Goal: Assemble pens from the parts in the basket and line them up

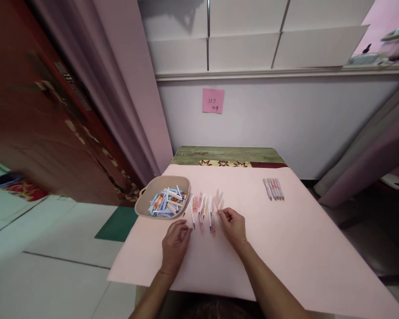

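Observation:
My left hand (176, 243) rests low over the pink tabletop (286, 252), its fingers loosely curled with a gap between thumb and forefinger. Just beyond those fingertips lies a white pen refill (192, 215) with a dark tip. My right hand (233, 225) is closed in a pinch at the right end of the spread parts; what its fingertips hold is too small to tell. Close beyond them lie pale translucent pen pieces (220, 200). Between both hands are several more white refills (210, 217) and pinkish clear pen barrels (196, 203), laid roughly upright in rows.
A beige basket (140, 208) full of mixed pen parts stands at the table's left edge. Several pens (273, 189) lie side by side to the right. Behind the table, a wall carries a pink note (213, 101). A red-brown door (69, 110) is at left.

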Motion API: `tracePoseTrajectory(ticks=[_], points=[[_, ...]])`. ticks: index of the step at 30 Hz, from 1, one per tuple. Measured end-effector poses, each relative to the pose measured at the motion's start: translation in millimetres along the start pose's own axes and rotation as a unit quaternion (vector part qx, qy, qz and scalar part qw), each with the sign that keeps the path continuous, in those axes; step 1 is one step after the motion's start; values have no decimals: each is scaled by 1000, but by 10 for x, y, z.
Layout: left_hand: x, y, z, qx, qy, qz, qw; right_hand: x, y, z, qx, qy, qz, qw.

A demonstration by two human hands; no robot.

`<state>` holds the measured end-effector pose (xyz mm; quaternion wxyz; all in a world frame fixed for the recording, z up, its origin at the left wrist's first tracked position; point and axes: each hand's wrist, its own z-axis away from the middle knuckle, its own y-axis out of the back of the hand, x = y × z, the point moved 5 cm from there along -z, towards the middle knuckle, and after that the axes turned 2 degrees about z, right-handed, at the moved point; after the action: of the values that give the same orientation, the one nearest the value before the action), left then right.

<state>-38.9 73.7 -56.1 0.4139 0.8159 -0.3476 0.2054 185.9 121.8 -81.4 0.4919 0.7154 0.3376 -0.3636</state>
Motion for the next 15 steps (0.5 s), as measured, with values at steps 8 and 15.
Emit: tracePoseTrajectory(ticks=[8, 15], points=[[-78, -421, 42, 20, 285, 378, 881, -179, -154, 112, -106, 56, 234, 965], [-133, -433, 64, -42, 382, 620, 684, -109, -102, 101, -60, 11, 242, 968]])
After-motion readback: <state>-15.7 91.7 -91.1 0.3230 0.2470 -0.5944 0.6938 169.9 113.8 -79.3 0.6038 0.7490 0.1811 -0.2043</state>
